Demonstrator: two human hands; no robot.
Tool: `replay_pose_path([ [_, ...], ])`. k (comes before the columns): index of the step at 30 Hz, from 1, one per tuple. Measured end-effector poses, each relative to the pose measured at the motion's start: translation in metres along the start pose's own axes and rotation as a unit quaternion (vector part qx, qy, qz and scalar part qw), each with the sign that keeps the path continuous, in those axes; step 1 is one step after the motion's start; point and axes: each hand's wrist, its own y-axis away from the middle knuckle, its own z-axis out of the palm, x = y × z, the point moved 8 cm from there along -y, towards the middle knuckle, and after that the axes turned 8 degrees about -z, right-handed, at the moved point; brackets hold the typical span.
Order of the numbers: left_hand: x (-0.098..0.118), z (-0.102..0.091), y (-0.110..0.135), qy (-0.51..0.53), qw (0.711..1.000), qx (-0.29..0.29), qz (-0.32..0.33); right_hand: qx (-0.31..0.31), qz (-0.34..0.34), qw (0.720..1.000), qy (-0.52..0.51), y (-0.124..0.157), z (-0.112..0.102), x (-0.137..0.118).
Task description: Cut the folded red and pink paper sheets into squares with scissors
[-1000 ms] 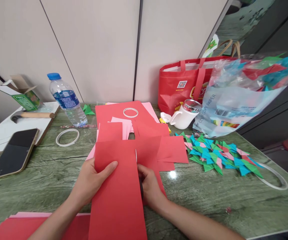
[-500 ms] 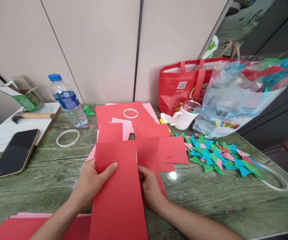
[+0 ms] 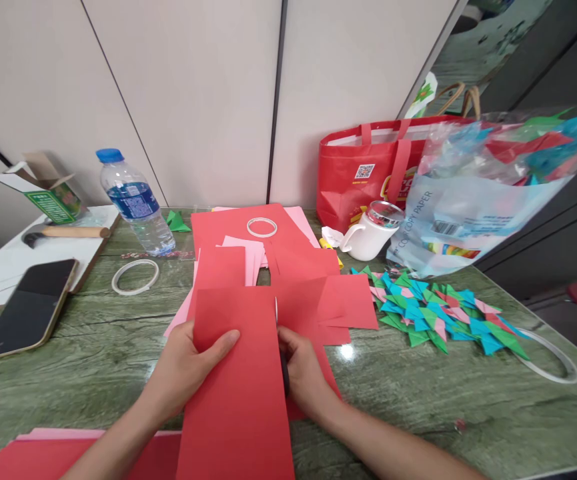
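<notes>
My left hand [image 3: 193, 363] grips a sheet of red paper [image 3: 241, 400] by its left edge, thumb lying on top. Closed around dark-handled scissors [image 3: 284, 367], my right hand [image 3: 304, 373] is at the sheet's right side. A thin strip of the blade shows at the cut, near the sheet's far end; the rest is hidden by the paper. To the right of the blade, a red flap [image 3: 301, 307] bends away. Beyond the sheet lie cut red pieces [image 3: 351, 300] and pink pieces [image 3: 251, 250].
Folded paper pieces [image 3: 433, 310] and a tape roll [image 3: 551, 360] lie right, near a white mug [image 3: 368, 237], red bag [image 3: 348, 173] and plastic bag [image 3: 458, 213]. Left are a bottle [image 3: 135, 200], another tape roll [image 3: 135, 277], phone [image 3: 28, 307] and hammer [image 3: 68, 232]. More paper [image 3: 43, 460] lies front left.
Both hands and the red sheet have shifted slightly toward me and to the right. The scissors remain at the cut, and the flap beside them has moved a little to the right.
</notes>
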Motion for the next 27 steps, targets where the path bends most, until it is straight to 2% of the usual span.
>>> replay_pose_path([
  [8,-0.0014,0.0007,0.0002,0.023,1.000,-0.001,-0.015,0.001,-0.011,1.000,0.019,-0.0001,0.0005,-0.0020],
  [13,0.0013,-0.0018,0.0008,0.010,1.000,0.009,-0.002,-0.001,-0.013,1.000,0.012,-0.0015,0.0006,-0.0038],
  [27,-0.0013,0.0017,0.0014,0.026,1.000,-0.005,-0.015,0.002,-0.016,1.000,0.003,-0.0011,0.0011,-0.0031],
])
